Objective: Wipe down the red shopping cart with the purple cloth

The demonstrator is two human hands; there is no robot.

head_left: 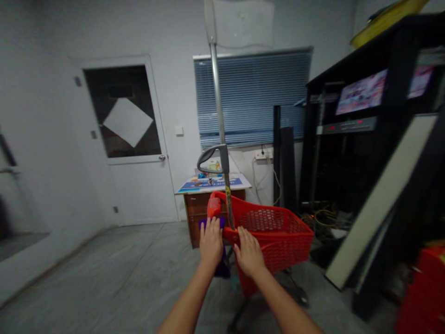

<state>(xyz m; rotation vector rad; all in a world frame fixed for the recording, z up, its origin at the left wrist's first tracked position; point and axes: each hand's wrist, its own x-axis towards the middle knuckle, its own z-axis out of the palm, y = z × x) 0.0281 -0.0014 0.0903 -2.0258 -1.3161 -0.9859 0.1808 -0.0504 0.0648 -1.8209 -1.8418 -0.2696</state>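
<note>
A red plastic shopping cart (278, 246) stands in front of me, its basket pointing to the right. My left hand (211, 243) is closed over a purple cloth (222, 270) at the cart's red handle (214, 206); part of the cloth hangs below the hand. Just to the right, my right hand (249, 253) grips the basket's near rim, fingers over the top and thumb on the near side. A metal pole (218, 93) rises from the cart near the handle, with a grey loop grip (212, 160) and a pale sign panel (243, 23) on top.
Behind the cart is a small brown desk (200, 204) with printed boards. A white door (142, 195) is at the left. Black shelving (392, 55) with a screen, leaning boards (382, 199) and cables (323, 218) fill the right side. A red object (422, 292) sits at lower right.
</note>
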